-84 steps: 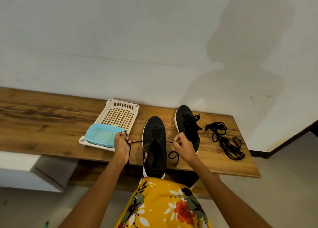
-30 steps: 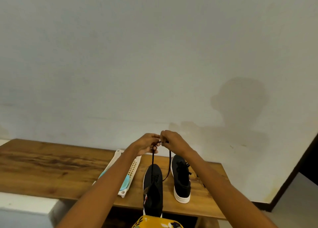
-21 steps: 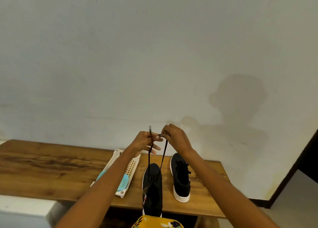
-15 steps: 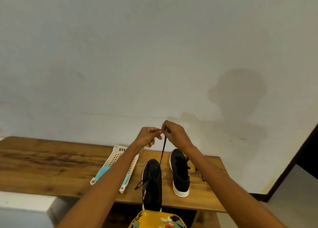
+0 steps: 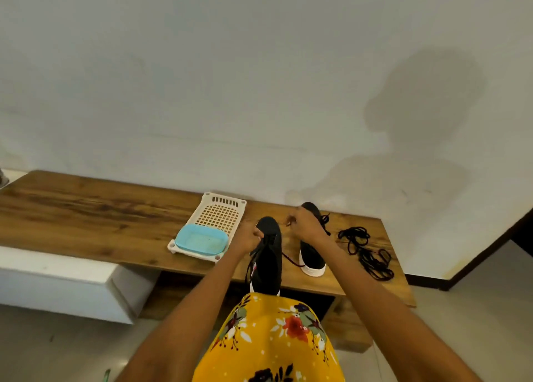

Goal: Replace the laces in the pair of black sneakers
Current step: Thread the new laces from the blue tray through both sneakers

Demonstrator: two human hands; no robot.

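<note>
Two black sneakers with white soles stand on the wooden bench [image 5: 86, 217]. The near sneaker [image 5: 268, 263] points away from me, its heel over the front edge. My left hand [image 5: 248, 239] pinches a black lace end at its left eyelets. My right hand [image 5: 304, 226] is curled just right of the toe and seems to hold the other lace end, partly hiding the second sneaker [image 5: 313, 254]. A lace strand [image 5: 291, 260] trails between the shoes. A pile of loose black laces [image 5: 364, 252] lies to the right.
A white perforated plastic tray [image 5: 222, 213] sits left of the shoes with a light blue tub [image 5: 202, 239] on its near end. A white wall stands close behind the bench. My yellow floral garment [image 5: 274, 338] fills the bottom centre.
My hands have come down from holding the lace ends together high above the shoe to the sneaker's eyelets. The view has tilted down, showing the loose laces again.
</note>
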